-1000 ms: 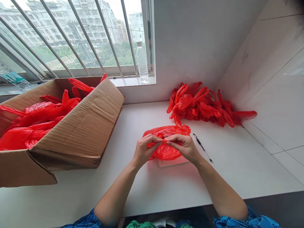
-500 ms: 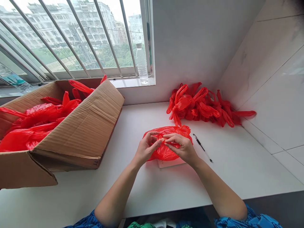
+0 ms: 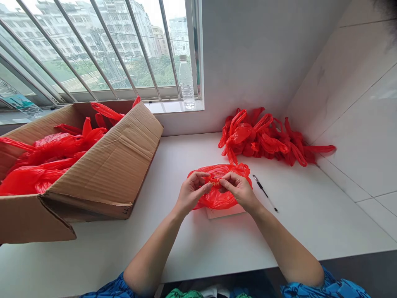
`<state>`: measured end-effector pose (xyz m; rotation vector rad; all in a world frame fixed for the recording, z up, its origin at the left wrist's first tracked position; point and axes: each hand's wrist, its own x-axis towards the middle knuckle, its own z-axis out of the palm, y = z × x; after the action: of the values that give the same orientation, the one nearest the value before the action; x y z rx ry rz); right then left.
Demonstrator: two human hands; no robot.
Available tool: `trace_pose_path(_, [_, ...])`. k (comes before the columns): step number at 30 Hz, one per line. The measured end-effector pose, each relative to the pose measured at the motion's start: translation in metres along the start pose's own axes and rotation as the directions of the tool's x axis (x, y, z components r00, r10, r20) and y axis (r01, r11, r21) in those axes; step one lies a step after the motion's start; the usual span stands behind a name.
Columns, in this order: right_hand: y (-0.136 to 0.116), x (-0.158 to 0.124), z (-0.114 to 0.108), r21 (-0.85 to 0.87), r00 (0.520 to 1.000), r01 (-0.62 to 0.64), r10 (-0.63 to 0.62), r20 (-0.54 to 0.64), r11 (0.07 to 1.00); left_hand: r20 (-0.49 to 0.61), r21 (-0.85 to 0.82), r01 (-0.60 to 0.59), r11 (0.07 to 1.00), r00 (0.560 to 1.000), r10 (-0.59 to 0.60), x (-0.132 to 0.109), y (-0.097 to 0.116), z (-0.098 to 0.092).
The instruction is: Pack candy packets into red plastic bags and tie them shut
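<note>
A red plastic bag lies spread open over a flat, pale box or book, whose front edge shows. Above the bag, both hands pinch a small red piece with yellowish marks; its kind is too small to make out. My left hand grips its left side between thumb and fingers. On its right side, my right hand is closed with thumb against forefinger. A black and clear pen rests to the right of the bag.
An open cardboard box with red plastic bags stands on the left of the white table. Knotted red bags are heaped against the back wall. On the windowsill are a standing water bottle and a tilted bottle.
My right hand's fingers have curled in from a more stretched pose into a pinch, and more of the small red piece shows. The left hand has barely moved.
</note>
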<state>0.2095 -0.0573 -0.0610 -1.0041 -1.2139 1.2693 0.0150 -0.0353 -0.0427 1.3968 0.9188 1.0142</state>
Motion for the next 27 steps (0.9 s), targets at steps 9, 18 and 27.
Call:
trace_pose_path(9, [0.003, 0.001, 0.001, -0.054, 0.999, 0.036, -0.036, -0.006, 0.998, -0.044, 0.041, -0.027, 0.999, 0.999, 0.029, 0.001, -0.007, -0.004])
trace_pose_path(18, [-0.002, -0.001, 0.008, 0.06, 0.998, 0.033, -0.03, -0.049, 0.998, -0.084, -0.116, 0.004, 0.993, 0.996, -0.014, -0.002, -0.003, 0.002])
trace_pose_path(27, [-0.005, -0.004, 0.004, -0.184, 0.989, 0.032, -0.004, 0.149, 0.982, -0.002, 0.289, -0.183, 0.94, 0.981, 0.192, 0.002, -0.008, -0.006])
